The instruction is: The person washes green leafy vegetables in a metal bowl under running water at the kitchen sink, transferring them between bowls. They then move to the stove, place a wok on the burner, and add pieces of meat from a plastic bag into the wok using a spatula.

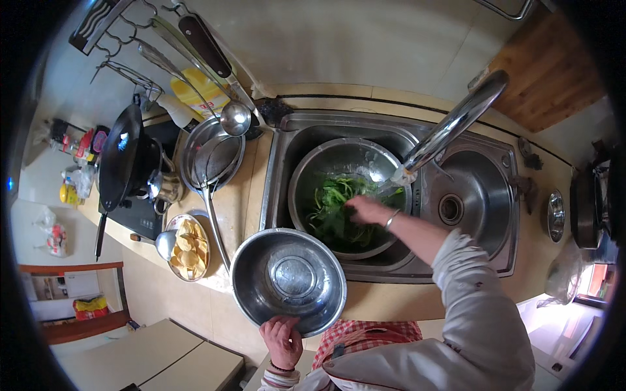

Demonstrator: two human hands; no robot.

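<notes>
Leafy greens (332, 215) lie in water inside a stainless steel basin (313, 171), which sits in the larger bowl of the sink (277, 161). My right hand (367, 210) is down among the greens, its fingers partly hidden, so its grasp cannot be made out. Water runs from the chrome faucet (452, 124) into this basin, close by that hand. Before me, at the counter's front edge, a second steel basin (254, 273) is tilted, with nothing in it. My left hand (282, 340) grips its near rim.
Left of the sink stand a plate of sliced pale food (187, 254), a steel pot with a strainer (217, 159) and a black wok (122, 156). A ladle (235, 119) hangs above them. The smaller sink bowl (481, 185) and a small metal bowl (555, 216) are to the right.
</notes>
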